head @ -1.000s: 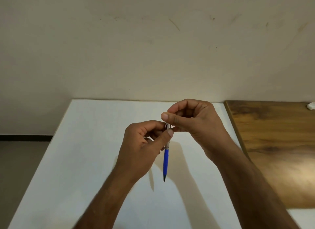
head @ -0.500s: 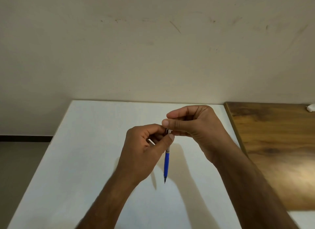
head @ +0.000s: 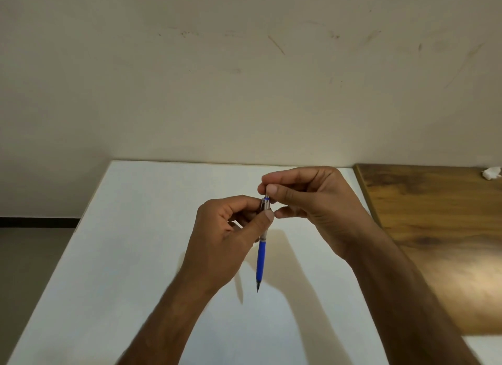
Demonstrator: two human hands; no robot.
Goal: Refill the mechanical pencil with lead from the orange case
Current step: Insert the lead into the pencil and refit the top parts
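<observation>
A blue mechanical pencil [head: 261, 258] with a silver upper part hangs upright, tip down, above the white table [head: 130, 250]. My left hand [head: 231, 239] grips its silver barrel between thumb and fingers. My right hand [head: 309, 198] pinches at the pencil's top end with thumb and forefinger; whatever sits between those fingertips is too small to make out. The orange case is not in view.
A brown wooden board [head: 440, 228] lies along the table's right side. A small crumpled white thing [head: 491, 172] rests at its far right corner. A beige wall stands behind the table, and grey floor shows at the left.
My right hand's fingertips have shifted slightly at the pencil's top, so more of the silver end and its blue ring shows. My left hand and the pencil stay almost in place.
</observation>
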